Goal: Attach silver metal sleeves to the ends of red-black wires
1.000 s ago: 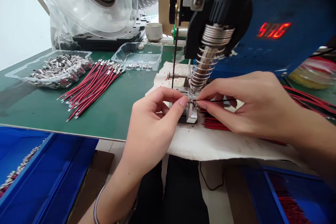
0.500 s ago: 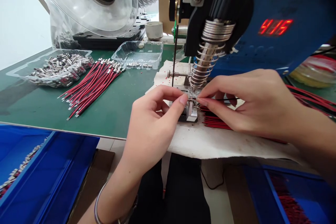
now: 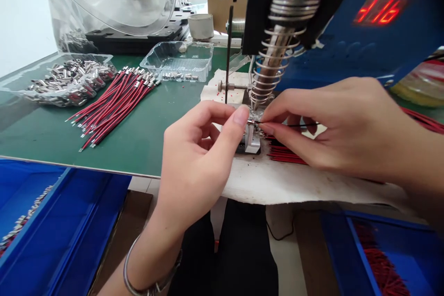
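Note:
At the small metal fixture (image 3: 253,143), my left hand (image 3: 199,152) pinches a tiny silver connector (image 3: 250,122) between thumb and forefinger; the fingertips hide most of it. From the right, my right hand (image 3: 336,125) closes thumb and forefinger on a thin black wire (image 3: 296,125), whose end meets the connector. A soldering iron (image 3: 275,58) wrapped in a spring slants down just above both fingertips. Under my right hand lie red and black wires (image 3: 286,155) on a white cloth (image 3: 277,182).
Left on the green table (image 3: 138,141) are a bundle of red-black wires (image 3: 116,101), a tray of metal connectors (image 3: 71,78) and a clear plastic tray (image 3: 176,62). A blue machine (image 3: 347,51) with a red display stands behind. Blue bins (image 3: 74,222) sit below the table edge.
The view has shifted, so the table and machine sit higher in the picture. Both hands stay pinched at the fixture, my left thumb slightly raised. The red display reading has changed.

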Motion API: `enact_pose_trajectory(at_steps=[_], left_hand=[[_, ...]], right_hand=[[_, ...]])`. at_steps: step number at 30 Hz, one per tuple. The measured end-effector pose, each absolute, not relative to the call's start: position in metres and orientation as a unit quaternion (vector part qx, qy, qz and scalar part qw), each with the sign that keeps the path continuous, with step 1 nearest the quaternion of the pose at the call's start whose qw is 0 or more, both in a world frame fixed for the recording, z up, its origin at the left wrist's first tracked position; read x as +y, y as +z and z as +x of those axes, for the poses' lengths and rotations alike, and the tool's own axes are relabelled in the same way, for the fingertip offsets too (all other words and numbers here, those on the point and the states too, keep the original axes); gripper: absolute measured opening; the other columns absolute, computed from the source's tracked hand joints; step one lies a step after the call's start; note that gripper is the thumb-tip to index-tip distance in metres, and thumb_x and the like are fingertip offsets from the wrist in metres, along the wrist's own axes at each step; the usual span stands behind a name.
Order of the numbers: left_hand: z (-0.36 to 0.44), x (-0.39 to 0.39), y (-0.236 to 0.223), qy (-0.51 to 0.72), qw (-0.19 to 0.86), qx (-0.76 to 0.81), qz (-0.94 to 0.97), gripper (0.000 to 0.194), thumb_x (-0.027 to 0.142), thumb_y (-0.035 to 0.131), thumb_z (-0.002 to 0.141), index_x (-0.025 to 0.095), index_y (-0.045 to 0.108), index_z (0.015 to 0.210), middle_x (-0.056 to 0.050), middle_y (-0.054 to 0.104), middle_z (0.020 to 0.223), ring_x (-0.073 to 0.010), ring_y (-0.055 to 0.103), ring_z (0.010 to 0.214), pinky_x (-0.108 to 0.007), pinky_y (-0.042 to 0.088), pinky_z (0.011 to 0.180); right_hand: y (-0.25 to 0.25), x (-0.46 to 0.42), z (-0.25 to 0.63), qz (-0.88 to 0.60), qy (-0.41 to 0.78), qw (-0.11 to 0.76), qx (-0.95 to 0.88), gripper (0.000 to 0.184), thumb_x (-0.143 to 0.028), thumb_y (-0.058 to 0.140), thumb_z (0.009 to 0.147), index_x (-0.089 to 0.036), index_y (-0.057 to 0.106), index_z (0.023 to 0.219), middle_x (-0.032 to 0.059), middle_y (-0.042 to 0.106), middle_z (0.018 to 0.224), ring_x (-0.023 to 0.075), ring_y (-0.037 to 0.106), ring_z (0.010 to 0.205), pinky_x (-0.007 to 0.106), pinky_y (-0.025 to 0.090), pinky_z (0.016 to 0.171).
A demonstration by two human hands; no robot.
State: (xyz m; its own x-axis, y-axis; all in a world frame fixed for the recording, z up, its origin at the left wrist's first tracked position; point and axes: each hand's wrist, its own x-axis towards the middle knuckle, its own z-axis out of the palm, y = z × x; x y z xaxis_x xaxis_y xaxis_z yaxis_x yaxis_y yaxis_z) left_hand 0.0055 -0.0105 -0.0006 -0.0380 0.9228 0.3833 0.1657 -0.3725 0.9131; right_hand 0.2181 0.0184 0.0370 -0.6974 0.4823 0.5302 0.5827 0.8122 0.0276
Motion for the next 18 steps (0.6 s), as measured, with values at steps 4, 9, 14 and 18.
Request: enact_pose_trajectory(at_steps=[4,9,14,18], left_hand=[[0.0063,-0.0087,-0.0029,0.573,0.339,0.434,0.607,0.023,0.033,0.075,0.101,0.021,0.075,0.082,0.004,0.056,0.061,-0.0070,0.044,0.050,-0.026,0.033,0.046],[0.0037,-0.0074,-0.0020,0.566,0.353,0.430,0.608,0.024,0.032,0.074,0.102,0.020,0.074,0.082,0.005,0.054,0.060,-0.0061,0.044,0.050,-0.026,0.033,0.046],[0.0030,-0.0075,-0.0007,0.562,0.355,0.435,0.607,0.026,0.032,0.073,0.103,0.020,0.073,0.081,0.006,0.053,0.059,-0.0061,0.043,0.051,-0.026,0.033,0.048],[0.0031,-0.0076,-0.0004,0.555,0.354,0.440,0.610,0.026,0.032,0.073,0.104,0.020,0.073,0.081,0.006,0.052,0.058,-0.0065,0.043,0.052,-0.026,0.033,0.050]], right_hand=[[0.0371,0.0180,0.2182,-0.293,-0.097,0.256,-0.916,0.012,-0.014,0.060,0.100,-0.020,0.070,0.095,-0.0032,0.068,0.069,0.0128,0.058,0.058,0.029,0.037,0.057],[0.0371,0.0195,0.2178,-0.287,-0.096,0.253,-0.919,0.012,-0.013,0.061,0.100,-0.019,0.070,0.096,-0.0033,0.069,0.069,0.0117,0.058,0.058,0.028,0.037,0.057],[0.0352,0.0210,0.2176,-0.293,-0.091,0.263,-0.915,0.012,-0.016,0.060,0.100,-0.020,0.071,0.096,-0.0032,0.069,0.069,0.0123,0.058,0.058,0.028,0.037,0.057],[0.0343,0.0202,0.2179,-0.298,-0.075,0.262,-0.915,0.013,-0.018,0.059,0.100,-0.020,0.071,0.095,-0.0034,0.069,0.069,0.0125,0.058,0.057,0.028,0.037,0.056]])
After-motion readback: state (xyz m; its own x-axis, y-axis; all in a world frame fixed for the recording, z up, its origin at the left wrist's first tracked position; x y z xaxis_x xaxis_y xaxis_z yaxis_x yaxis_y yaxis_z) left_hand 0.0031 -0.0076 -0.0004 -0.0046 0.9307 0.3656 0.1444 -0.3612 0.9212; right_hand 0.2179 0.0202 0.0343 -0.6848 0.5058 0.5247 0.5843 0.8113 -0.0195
